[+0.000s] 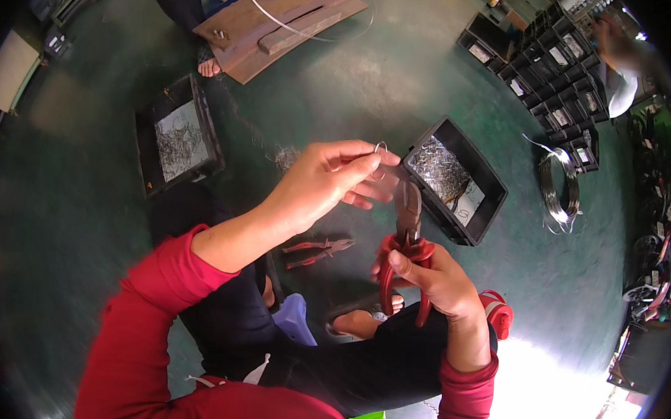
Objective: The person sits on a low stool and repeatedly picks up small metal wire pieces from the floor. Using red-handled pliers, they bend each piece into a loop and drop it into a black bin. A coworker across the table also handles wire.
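Note:
Between the thumb and forefinger of my left hand [318, 179] is a small bent wire piece [381, 146], curved like a ring or hook. The other fingers of that hand are half spread and slightly blurred. My right hand [447, 287] is closed round the red handles of a pair of pliers [409, 207]. The pliers' jaws point up, just beside the left fingertips; whether they touch the wire piece I cannot tell. Right behind them stands a black crate [490, 162] holding a heap of wire pieces [438, 167].
Red-handled pliers [318, 250] lie on the green floor below my left forearm. Another black crate [143, 130] with wire bits is at left. A wire coil [558, 190] and stacked black crates [552, 61] are at right. A person [175, 0] sits beyond, by a rusty bench [294, 20].

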{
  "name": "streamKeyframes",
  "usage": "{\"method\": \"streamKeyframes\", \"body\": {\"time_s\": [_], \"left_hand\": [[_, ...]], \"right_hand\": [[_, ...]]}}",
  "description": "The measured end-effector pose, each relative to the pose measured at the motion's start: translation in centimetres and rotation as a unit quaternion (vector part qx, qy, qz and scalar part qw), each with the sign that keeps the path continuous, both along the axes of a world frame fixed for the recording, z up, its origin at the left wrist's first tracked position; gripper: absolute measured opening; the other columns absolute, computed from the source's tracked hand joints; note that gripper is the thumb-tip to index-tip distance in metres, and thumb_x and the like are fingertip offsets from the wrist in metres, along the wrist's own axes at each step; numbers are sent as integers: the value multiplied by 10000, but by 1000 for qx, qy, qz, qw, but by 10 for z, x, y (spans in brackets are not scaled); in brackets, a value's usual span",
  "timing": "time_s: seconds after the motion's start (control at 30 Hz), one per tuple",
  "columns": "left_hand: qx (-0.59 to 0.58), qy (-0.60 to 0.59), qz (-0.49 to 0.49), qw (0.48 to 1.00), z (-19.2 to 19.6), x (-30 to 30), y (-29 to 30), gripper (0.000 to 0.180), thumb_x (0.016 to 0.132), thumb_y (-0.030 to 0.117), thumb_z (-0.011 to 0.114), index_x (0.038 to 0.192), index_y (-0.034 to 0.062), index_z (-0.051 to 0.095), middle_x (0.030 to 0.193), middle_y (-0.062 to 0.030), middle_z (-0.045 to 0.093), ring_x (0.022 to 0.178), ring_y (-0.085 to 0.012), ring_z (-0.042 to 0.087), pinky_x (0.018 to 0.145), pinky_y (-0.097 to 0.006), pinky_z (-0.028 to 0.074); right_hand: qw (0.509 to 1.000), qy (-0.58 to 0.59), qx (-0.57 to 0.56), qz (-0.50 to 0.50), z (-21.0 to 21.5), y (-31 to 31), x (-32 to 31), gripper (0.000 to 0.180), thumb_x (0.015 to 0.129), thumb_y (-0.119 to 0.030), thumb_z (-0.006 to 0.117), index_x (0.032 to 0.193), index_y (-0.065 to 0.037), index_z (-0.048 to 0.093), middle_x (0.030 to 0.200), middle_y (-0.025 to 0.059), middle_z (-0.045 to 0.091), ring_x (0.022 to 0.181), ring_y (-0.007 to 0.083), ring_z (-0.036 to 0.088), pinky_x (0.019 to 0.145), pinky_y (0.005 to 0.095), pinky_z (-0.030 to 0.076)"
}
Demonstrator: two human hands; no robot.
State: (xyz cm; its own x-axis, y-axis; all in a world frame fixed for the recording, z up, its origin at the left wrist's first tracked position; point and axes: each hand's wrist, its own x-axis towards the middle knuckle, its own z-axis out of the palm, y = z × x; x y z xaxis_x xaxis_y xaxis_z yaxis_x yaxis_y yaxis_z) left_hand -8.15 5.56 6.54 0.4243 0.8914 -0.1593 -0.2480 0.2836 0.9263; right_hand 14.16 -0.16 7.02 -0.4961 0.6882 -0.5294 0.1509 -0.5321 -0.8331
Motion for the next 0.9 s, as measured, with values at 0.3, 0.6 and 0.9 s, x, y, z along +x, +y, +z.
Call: {"method": "streamKeyframes", "body": {"time_s": [0.3,0.6,0.9], "left_hand": [[105,-27,34,993,1,15,-7,336,1032,229,436,1243,9,578,1111,-126,668,1021,-219,659,867,-337,538],[204,16,23,979,-1,14,-8,355,1034,223,423,1287,8,550,1178,-144,638,1080,-238,635,890,-342,527],[80,137,-54,986,10,-11,7,338,988,278,541,1140,6,671,884,-82,681,775,-133,649,706,-272,525]], "right_hand": [[970,189,-144,48,4,2,-6,455,946,-352,588,1163,39,504,1057,199,636,1022,361,640,846,482,554],[986,128,-103,23,11,0,-4,404,937,-360,611,1080,14,558,932,127,645,894,268,659,765,409,554],[935,-284,207,-46,7,-7,-9,218,906,-185,650,1015,-8,587,770,39,614,736,99,567,705,274,461]]}}
